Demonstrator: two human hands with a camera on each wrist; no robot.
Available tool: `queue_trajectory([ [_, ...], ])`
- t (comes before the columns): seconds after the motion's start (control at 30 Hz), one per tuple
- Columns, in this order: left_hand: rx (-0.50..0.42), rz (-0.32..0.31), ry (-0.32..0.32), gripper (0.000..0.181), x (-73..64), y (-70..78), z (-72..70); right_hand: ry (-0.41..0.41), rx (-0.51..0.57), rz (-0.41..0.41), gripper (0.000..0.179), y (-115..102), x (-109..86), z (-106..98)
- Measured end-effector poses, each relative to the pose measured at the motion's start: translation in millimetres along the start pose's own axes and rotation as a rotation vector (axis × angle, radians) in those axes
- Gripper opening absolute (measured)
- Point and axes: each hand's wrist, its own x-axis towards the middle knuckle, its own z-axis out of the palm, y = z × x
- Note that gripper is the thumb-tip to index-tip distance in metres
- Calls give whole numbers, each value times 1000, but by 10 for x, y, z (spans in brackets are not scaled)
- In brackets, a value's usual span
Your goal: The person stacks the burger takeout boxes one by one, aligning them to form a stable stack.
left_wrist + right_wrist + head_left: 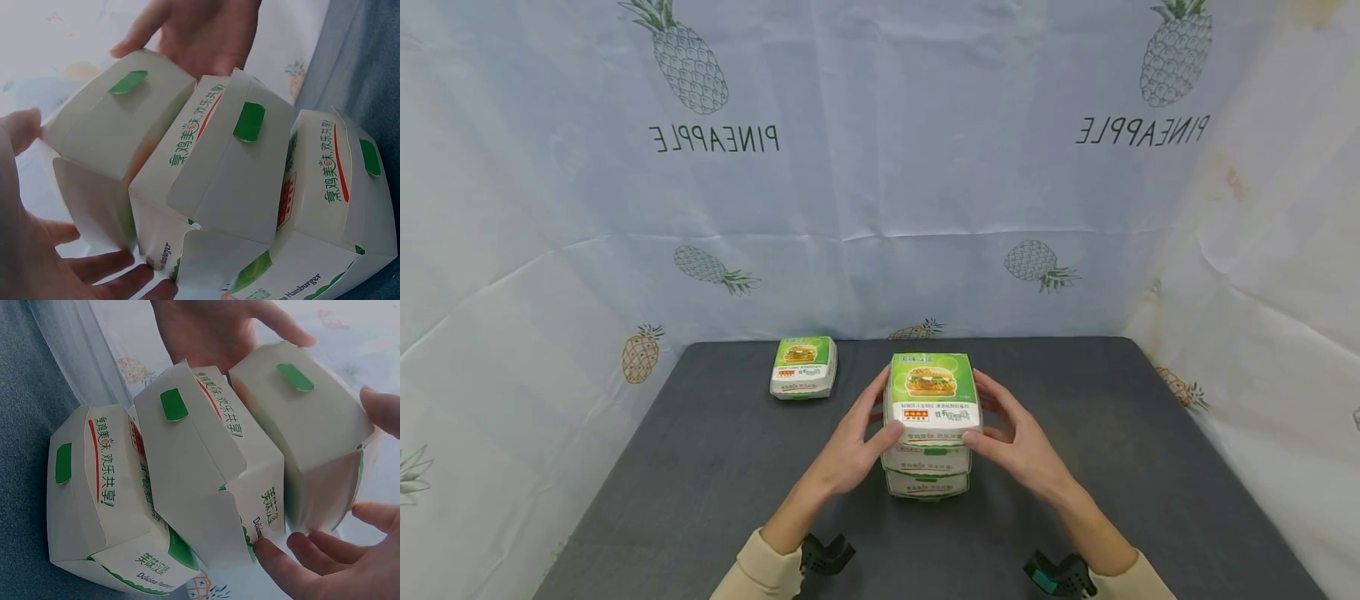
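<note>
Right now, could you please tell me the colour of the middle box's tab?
The tab on the middle box is green, clearest in the left wrist view.

The stacked boxes (931, 417) and the single box (803, 368) look like thin, smooth paper card, mostly matt. The table (737, 450) has a matt, slightly rough, cloth-like surface; the sheet (880, 183) is creased, dull cloth. The sleeves (766, 568) look like matt cloth, the wrist mounts (829, 557) like dull plastic.

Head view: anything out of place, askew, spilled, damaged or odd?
Yes: the three stacked white-and-green cardboard burger boxes look slightly out of line, edges not flush; no spill or damage shows. Lettering on the pale pineapple-print fabric backdrop reads backwards.
</note>
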Motion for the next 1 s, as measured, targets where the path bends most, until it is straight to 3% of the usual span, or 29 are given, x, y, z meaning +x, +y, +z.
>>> queue_trajectory([
  [0.47, 12, 22, 34, 71, -21, 0, -8, 7, -37, -51, 72, 40, 0, -8],
  [1.0, 21, -6, 27, 76, -23, 6, -5, 3, -73, -3, 80, 19, 36, 20],
])
